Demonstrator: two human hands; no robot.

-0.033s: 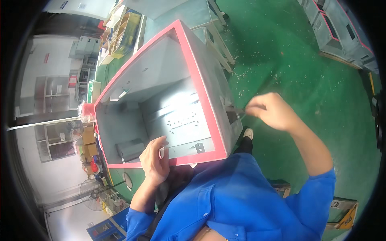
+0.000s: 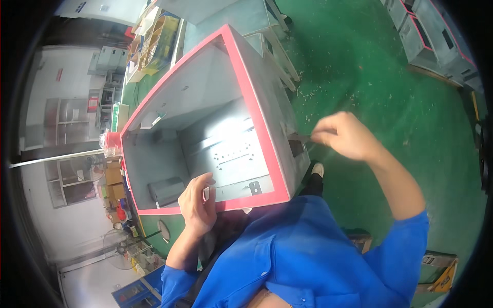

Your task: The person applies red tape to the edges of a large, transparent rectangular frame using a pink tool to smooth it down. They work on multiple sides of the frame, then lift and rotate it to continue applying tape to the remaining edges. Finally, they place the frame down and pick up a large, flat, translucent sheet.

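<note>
A grey metal cabinet [image 2: 281,126] with a pink-edged open front stands before me. Its inner panel [image 2: 233,167] carries several small dark holes and a slot. At the near pink rim [image 2: 246,204], my left hand [image 2: 196,203] is curled with thumb and forefinger bent toward each other. A small pale bit shows between them, too little to name. Off the cabinet's right side, my right hand [image 2: 345,136] pinches a thin grey flat bar [image 2: 304,138]. The bar's far end reaches the side near a dark rectangular opening [image 2: 296,148]; whether it enters anything cannot be seen.
Behind the cabinet, a yellow divided parts bin [image 2: 163,43] holds small pieces. More grey pink-edged cabinets [image 2: 436,41] stand at far right. A standing fan [image 2: 119,248] is at lower left. Pale scraps [image 2: 321,92] litter the green floor. My shoe [image 2: 318,169] shows beside the cabinet.
My right hand has shifted slightly up and to the left, with the bar in its fingers. My left hand and the cabinet stay in place.
</note>
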